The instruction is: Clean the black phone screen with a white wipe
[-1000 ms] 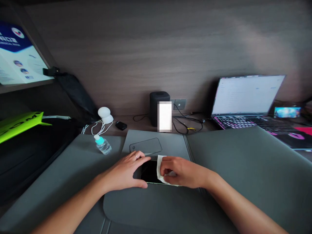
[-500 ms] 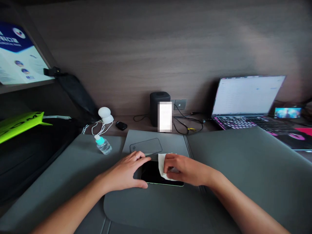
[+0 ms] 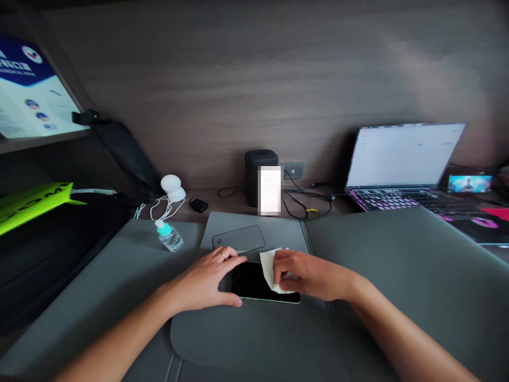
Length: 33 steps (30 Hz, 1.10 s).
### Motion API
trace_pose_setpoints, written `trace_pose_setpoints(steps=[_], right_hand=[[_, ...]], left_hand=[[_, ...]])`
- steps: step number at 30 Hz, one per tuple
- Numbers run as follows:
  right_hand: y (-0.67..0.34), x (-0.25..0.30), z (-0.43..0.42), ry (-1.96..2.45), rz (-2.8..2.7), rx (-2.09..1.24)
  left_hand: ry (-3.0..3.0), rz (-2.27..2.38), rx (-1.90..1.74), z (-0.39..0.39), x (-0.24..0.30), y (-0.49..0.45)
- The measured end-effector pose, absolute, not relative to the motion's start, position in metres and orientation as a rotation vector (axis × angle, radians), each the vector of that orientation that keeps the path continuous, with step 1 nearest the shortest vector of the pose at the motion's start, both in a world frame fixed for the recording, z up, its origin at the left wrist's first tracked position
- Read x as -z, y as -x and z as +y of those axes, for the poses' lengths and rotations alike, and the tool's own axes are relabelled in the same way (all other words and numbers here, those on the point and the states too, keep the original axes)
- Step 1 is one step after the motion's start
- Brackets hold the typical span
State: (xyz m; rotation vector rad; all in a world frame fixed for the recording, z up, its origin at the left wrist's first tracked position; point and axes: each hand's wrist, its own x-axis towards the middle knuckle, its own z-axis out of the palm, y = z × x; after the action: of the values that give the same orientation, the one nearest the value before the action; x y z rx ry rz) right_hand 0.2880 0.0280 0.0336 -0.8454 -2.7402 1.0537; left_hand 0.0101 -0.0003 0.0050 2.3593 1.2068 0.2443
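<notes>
A smartphone (image 3: pixel 248 284) with a dark screen and pale green edge lies flat on the grey mat. My left hand (image 3: pixel 207 278) spans its left end, thumb at the near edge and fingers at the far edge, holding it in place. Bunched in my right hand (image 3: pixel 306 273) is a white tissue (image 3: pixel 268 265), pressed on the right part of the screen. Just beyond the phone lies a clear phone case (image 3: pixel 240 239) with a dark rim. A small clear bottle (image 3: pixel 170 240) with a turquoise collar stands to the left of the case.
At the back stand a black speaker (image 3: pixel 254 180), a white round-headed device (image 3: pixel 170 185) with its cable, and a small black fob (image 3: pixel 198 205). Loose black cables (image 3: pixel 296 212) lie right of the speaker. An open laptop (image 3: pixel 401 156) stands at the back right; a black bag (image 3: pixel 47 260) is at left.
My right hand has slid slightly right across the screen with the tissue, uncovering more of the glass. My left hand and the phone have stayed nearly still.
</notes>
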Motion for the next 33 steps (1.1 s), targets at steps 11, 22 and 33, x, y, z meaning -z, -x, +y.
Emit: trace_pose_setpoints(steps=[11,22,33], right_hand=[[-0.2927,-0.0326,0.0303,0.944,-2.695,-1.127],[-0.2969,-0.0285,0.0323,0.981,-2.667,-1.134],[-0.294,-0.0291,0.0298,1.01,-2.662,-1.127]], left_hand=[[-2.385,1.192,-0.267,-0.0007,-0.0019,-0.0086],[-2.369,1.195,-0.253,-0.0009,-0.0043,-0.0089],[-2.414,1.183,-0.285,0.0003,0.0028,-0.0066]])
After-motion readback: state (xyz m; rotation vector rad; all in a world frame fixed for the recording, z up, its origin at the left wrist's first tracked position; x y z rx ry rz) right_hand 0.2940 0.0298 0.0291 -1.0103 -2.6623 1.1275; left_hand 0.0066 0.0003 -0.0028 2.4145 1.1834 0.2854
